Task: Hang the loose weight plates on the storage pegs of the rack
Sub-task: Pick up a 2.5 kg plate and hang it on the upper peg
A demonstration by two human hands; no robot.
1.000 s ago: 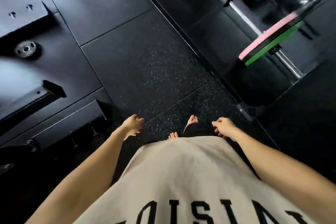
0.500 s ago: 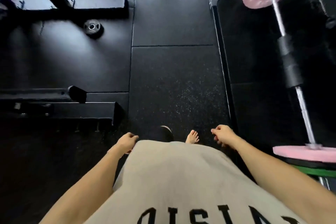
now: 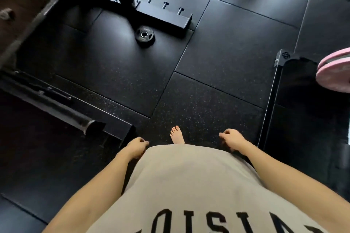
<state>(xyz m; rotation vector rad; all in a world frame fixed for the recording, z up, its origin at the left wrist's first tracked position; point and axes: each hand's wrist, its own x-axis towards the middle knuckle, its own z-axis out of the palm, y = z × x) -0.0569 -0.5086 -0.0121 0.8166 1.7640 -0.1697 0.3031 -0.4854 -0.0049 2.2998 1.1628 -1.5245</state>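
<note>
Black small plate [image 3: 145, 35] flat beside rack foot [image 3: 166, 17]; my left hand [image 3: 136, 145] and right hand [image 3: 232, 139] loosely curled, empty: I'd crouch, hook its edge.

black speckled rubber floor tiles [image 3: 208, 100] are laid edge to edge with thin seams between them. a steel barbell shaft [image 3: 47, 2] is seen slanting across the upper left corner. a beige t-shirt with black lettering [image 3: 189, 185] fills the lower middle, and a bare foot [image 3: 177, 135] is planted on the tiles beyond its hem.
</note>
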